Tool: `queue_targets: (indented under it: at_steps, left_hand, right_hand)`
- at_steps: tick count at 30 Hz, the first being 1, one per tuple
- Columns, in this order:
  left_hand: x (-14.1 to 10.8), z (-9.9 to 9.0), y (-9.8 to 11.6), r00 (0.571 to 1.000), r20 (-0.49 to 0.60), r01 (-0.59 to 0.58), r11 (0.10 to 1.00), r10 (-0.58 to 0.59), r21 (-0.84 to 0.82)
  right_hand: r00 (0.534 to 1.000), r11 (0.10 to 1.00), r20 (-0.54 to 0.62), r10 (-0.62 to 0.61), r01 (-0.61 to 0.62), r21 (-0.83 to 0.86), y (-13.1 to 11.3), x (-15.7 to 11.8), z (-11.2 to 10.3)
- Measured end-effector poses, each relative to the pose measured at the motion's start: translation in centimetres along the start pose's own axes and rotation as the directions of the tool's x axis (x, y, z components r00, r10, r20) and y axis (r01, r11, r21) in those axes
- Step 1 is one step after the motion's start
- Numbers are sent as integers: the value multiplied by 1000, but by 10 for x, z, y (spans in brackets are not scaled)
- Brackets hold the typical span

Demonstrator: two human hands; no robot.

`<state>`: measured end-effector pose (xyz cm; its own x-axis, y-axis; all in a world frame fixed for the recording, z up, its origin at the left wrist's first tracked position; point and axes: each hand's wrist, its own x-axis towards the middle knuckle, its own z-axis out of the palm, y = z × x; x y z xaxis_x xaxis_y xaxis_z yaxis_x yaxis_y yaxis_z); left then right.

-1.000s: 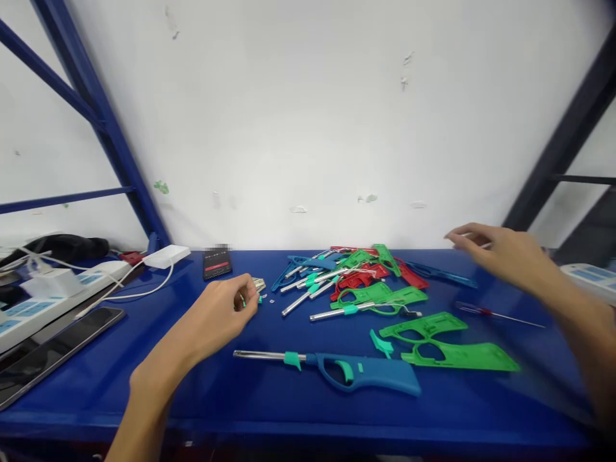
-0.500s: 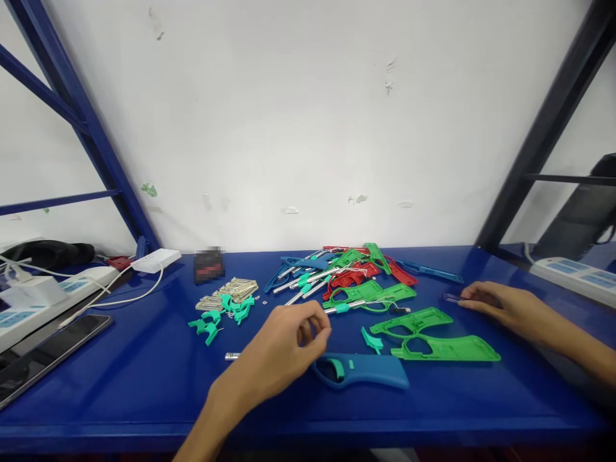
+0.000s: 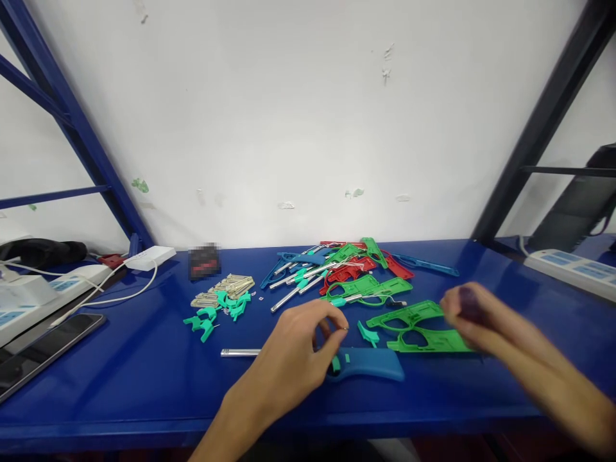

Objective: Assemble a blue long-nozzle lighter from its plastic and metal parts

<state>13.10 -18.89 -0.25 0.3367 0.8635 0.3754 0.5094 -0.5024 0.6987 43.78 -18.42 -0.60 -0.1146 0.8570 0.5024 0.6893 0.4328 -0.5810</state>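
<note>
My left hand (image 3: 301, 343) is held over a blue long-nosed lighter (image 3: 373, 364), thumb and forefinger pinched on a tiny item too small to name. The lighter lies flat, its metal tube (image 3: 239, 353) pointing left, with part of its trigger end hidden behind that hand. My right hand (image 3: 481, 317), smeared by motion, is closed on a small purple see-through object (image 3: 469, 304) whose kind I cannot make out. It hovers by the right ends of two green lighter shell halves (image 3: 445, 341). A loose teal trigger (image 3: 368, 334) lies left of the shells.
A heap of red, green and blue shells with metal tubes (image 3: 301, 273) lies at the back middle. Teal triggers (image 3: 235, 304) and a cream-coloured pile of parts (image 3: 233, 287) are to its left. A phone (image 3: 48, 350) and power strips (image 3: 572, 273) line the sides.
My right hand has lifted the purple object from the table's right side and moved left and nearer. My left hand has shifted slightly right, over the lighter's trigger end.
</note>
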Motion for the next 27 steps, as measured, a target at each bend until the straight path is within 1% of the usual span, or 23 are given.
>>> queue_targets:
  at_steps: [1,2,4,6,9,11,13,16,20,24,27]
  left_hand:
    - [0,-5,1,1000,-19,4,1000,-3,15]
    - [0,-11,1,999,-42,9,999,-8,33]
    - [-1,-23,2,996,-81,27,997,-21,71]
    - [-2,-35,3,993,-109,49,994,-38,99]
    - [-4,-49,4,988,-144,72,989,-53,127]
    - [-5,-55,5,987,-152,74,987,-52,141]
    - [-7,-60,6,985,-160,82,986,-59,144]
    - [-8,-62,7,982,-177,98,986,-73,137]
    - [-8,-59,8,986,-149,95,987,-76,129]
    - [-9,-52,9,993,-96,84,986,-70,147]
    - [-9,-49,10,995,-84,72,984,-59,161]
  right_hand:
    - [996,999,83,-27,25,29,-7,-6,9]
    - [989,998,138,-58,53,34,-11,-12,18]
    - [971,994,215,-105,105,13,-16,-19,32]
    - [961,989,243,-133,145,-32,-17,-21,42]
    - [941,974,277,-194,218,-57,-14,-19,49]
    - [920,960,307,-243,273,-58,-11,-17,53]
    - [906,953,330,-263,297,-56,-9,-16,55]
    - [913,963,332,-237,267,-47,-7,-16,59]
    - [940,974,272,-205,224,-38,-6,-15,61]
    - [938,964,262,-227,256,-79,-6,-12,63]
    - [939,954,248,-237,274,-125,-9,-13,67]
